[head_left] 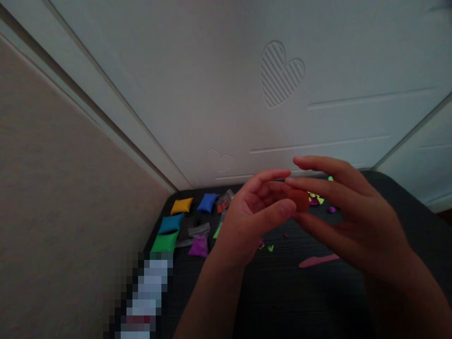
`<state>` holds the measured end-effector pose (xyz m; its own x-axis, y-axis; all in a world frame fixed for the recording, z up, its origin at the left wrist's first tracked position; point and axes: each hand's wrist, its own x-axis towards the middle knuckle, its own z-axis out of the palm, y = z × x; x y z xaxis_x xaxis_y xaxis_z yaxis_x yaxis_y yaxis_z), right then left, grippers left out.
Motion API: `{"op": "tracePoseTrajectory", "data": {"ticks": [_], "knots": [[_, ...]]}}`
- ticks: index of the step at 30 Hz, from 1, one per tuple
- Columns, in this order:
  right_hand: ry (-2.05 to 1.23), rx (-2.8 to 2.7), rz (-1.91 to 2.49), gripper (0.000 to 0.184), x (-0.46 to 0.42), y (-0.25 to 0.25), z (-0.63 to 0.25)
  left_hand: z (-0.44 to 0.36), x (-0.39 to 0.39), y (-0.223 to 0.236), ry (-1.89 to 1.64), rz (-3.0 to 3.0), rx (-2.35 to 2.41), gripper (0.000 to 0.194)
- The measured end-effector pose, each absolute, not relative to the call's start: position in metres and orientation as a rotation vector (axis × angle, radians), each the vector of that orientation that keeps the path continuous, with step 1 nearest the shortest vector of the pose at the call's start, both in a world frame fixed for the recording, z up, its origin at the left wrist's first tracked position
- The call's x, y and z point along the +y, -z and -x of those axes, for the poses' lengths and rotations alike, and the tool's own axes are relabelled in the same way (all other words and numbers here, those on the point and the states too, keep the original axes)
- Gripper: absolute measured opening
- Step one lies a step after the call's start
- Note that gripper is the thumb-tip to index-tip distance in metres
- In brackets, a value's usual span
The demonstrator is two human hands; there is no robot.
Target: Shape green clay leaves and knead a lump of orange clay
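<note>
A flattened lump of orange-red modelling clay (298, 201) is held up over the dark table, between my two hands. My left hand (259, 207) pinches its left side with the thumb in front and the fingers curled behind. My right hand (348, 205) has its thumb under the lump and a finger at its upper edge, while the index finger is raised away from it. Below the right hand lies a pink plastic clay knife (318, 260), its right end hidden by that hand. Small green and purple clay bits (270, 248) lie beneath the left hand.
Clay packets stand on the table's left side: yellow (181, 205), blue (207, 202), teal (171, 223), green (165, 242) and a purple zip bag (199, 246). Yellow-green pieces (318, 198) and a purple lump (332, 210) lie behind the hands. A white panel (226, 94) rises behind the table.
</note>
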<state>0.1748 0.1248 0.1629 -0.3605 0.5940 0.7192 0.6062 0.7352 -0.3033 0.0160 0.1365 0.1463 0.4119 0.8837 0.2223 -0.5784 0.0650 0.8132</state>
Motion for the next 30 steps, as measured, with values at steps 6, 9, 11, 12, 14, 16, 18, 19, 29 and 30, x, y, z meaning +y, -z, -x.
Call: {"op": "tracePoseTrajectory", "data": {"ticks": [6,9,11,12,14,16,18,19,29,30], "knots": [[0.064,-2.081,0.886,0.038,0.127,-0.160,-0.173,-0.019,0.134,-0.148,-1.113,-0.972,0.396,0.037],[0.006,-2.058,0.856,0.040,0.127,-0.160,-0.174,-0.022,0.134,-0.150,-1.085,-0.892,0.327,0.034],[-0.035,-2.050,0.846,0.040,0.126,-0.160,-0.175,-0.023,0.134,-0.150,-1.065,-0.844,0.296,0.033],[-0.052,-2.047,0.843,0.039,0.126,-0.160,-0.175,-0.024,0.134,-0.150,-1.058,-0.821,0.284,0.033],[-0.085,-2.039,0.837,0.037,0.126,-0.161,-0.176,-0.026,0.134,-0.149,-1.046,-0.778,0.267,0.034],[-0.110,-2.033,0.827,0.036,0.126,-0.161,-0.176,-0.027,0.133,-0.148,-1.033,-0.755,0.254,0.035],[-0.126,-2.032,0.821,0.035,0.125,-0.162,-0.177,-0.028,0.133,-0.147,-1.020,-0.756,0.238,0.036],[-0.128,-2.035,0.817,0.034,0.125,-0.162,-0.176,-0.028,0.132,-0.146,-1.015,-0.760,0.229,0.036],[-0.061,-1.904,0.816,0.041,0.124,-0.162,-0.168,-0.032,0.129,-0.146,-1.152,-0.670,0.205,0.029],[-0.008,-1.913,0.827,0.040,0.124,-0.162,-0.168,-0.033,0.128,-0.146,-1.175,-0.667,0.216,0.028]]}}
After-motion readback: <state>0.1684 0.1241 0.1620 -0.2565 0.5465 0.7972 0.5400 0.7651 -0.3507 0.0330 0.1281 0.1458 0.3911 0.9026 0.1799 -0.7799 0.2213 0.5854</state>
